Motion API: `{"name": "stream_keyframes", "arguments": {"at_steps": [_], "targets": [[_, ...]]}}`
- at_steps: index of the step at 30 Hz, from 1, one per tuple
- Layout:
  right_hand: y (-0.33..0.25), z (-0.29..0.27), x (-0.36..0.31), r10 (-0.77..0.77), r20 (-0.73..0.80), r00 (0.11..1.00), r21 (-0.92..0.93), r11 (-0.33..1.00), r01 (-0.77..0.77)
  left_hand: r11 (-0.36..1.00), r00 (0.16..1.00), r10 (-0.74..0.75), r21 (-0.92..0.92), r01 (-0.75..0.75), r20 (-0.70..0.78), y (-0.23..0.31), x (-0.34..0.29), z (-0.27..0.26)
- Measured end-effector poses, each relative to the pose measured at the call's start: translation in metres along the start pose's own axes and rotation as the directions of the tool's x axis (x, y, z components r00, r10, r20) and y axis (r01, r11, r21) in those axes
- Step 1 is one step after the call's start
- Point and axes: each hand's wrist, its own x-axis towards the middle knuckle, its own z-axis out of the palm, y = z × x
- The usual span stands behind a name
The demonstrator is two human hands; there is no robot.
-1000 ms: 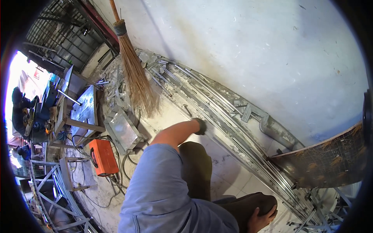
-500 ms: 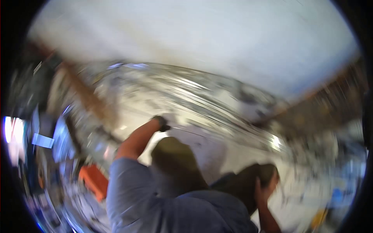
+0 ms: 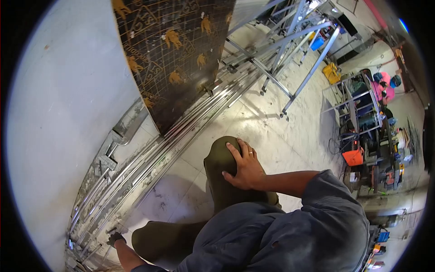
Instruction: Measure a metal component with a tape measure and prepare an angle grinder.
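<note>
My right hand [image 3: 244,165] is bare, with a ring on one finger. It lies flat on my raised right knee [image 3: 222,156], fingers spread, holding nothing. Far to the lower left, my left hand [image 3: 116,239] wears a dark glove and reaches down past my left knee [image 3: 154,240]. It is close to the ends of long metal bars [image 3: 149,163] lying on the floor. Its fingers are small and dark here, so whether they grip anything is unclear. The bars run in a loose bundle along the wall, from lower left to upper right.
A dark printed board [image 3: 174,59] stands over the bars. Metal frames on legs [image 3: 290,68] stand beyond it. To the right are an orange container [image 3: 353,157], a yellow container [image 3: 332,73], a cluttered rack [image 3: 362,109] and a person in pink [image 3: 384,88]. A white wall [image 3: 63,113] borders the left.
My view has swung to the right and is sharp now after motion blur. My left hand appears farther out to the lower left. The right hand is still on the knee.
</note>
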Motion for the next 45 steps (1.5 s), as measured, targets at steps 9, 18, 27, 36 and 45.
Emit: {"name": "stream_keyframes", "arguments": {"at_steps": [9, 18, 27, 36, 45], "targets": [[0.013, -0.005, 0.005, -0.007, 0.031, 0.999, 0.065, 0.998, 0.005, 0.947, 0.970, 0.243, 0.215, -0.240, 0.011, 0.025, -0.007, -0.017], [-0.006, -0.118, -0.043, 0.000, 0.258, 0.966, 0.109, 0.994, -0.029, 0.765, 0.750, 0.632, 0.004, -0.644, -0.195, -0.044, -0.139, -0.111], [0.010, -0.241, -0.140, 0.088, 0.633, 0.769, 0.256, 0.914, -0.316, 0.438, 0.432, 0.872, -0.025, -0.899, -0.230, -0.122, -0.488, -0.197], [0.085, -0.349, -0.381, 0.494, 0.343, 0.799, 0.418, 0.682, -0.600, 0.258, 0.265, 0.964, 0.310, -0.915, -0.019, -0.152, -0.645, -0.253], [0.073, -0.305, -0.733, 0.820, 0.471, 0.325, 0.365, 0.154, -0.918, -0.068, 0.041, 0.985, 0.598, -0.798, 0.166, -0.013, -0.839, -0.253]]}}
